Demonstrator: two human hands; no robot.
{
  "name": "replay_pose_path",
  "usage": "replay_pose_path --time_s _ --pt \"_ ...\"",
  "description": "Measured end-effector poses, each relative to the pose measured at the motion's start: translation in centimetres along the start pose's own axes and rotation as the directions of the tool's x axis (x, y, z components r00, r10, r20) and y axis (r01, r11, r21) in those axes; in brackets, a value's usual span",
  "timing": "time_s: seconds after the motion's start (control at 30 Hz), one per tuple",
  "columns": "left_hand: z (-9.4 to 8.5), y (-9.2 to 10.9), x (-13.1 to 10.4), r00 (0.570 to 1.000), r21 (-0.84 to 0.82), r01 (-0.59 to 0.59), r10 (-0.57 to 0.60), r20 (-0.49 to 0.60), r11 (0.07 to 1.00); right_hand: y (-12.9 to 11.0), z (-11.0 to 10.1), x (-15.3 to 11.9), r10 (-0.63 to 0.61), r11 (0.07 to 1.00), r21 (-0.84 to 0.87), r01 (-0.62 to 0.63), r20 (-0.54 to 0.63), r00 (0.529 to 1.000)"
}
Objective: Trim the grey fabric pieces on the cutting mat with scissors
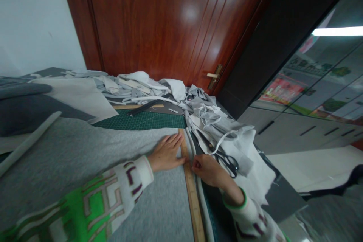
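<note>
Grey knit fabric (pixel 159 204) lies spread across the table under a long wooden ruler (pixel 193 200), which runs away from me near the fabric's right edge. My left hand (pixel 168 153) is laid flat, fingers stretched out, with its fingertips and thumb on the ruler. Just right of the ruler, my right hand (pixel 210 170) is closed by a narrow fabric strip (pixel 200 189). Its fingers are curled together, and whatever they hold, if anything, is hidden. Dark-handled scissors (pixel 231 162) rest beyond the right hand, partly on scraps. A green cutting mat (pixel 141 120) shows past the fabric's far edge.
Grey and white fabric scraps (pixel 210 115) are heaped along the table's back and right side. A dark strip-like tool (pixel 143 107) lies behind the mat. Folded dark fabric (pixel 34 113) sits at the left. A wooden door (pixel 159 22) stands behind the table, glass-fronted cabinets (pixel 320 72) at right.
</note>
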State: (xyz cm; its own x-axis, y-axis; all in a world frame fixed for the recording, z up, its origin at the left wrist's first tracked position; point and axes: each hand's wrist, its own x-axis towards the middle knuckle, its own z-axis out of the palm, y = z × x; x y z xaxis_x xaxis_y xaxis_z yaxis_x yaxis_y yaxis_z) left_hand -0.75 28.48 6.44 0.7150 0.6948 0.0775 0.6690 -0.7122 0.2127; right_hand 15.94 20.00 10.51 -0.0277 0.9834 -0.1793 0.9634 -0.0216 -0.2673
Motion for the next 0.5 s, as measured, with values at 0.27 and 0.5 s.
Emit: replay_pose_path --time_s 0.27,0.5 --pt "-0.1 -0.1 0.2 1.000 0.035 -0.013 0.013 0.002 0.999 -0.9 -0.1 -2.0 0.005 0.999 -0.041 -0.004 0.012 1.000" --pt "0.0 0.0 0.2 1.000 0.051 -0.018 0.019 -0.013 0.999 -0.8 -0.1 -4.4 0.014 1.000 -0.022 -0.011 0.128 0.992"
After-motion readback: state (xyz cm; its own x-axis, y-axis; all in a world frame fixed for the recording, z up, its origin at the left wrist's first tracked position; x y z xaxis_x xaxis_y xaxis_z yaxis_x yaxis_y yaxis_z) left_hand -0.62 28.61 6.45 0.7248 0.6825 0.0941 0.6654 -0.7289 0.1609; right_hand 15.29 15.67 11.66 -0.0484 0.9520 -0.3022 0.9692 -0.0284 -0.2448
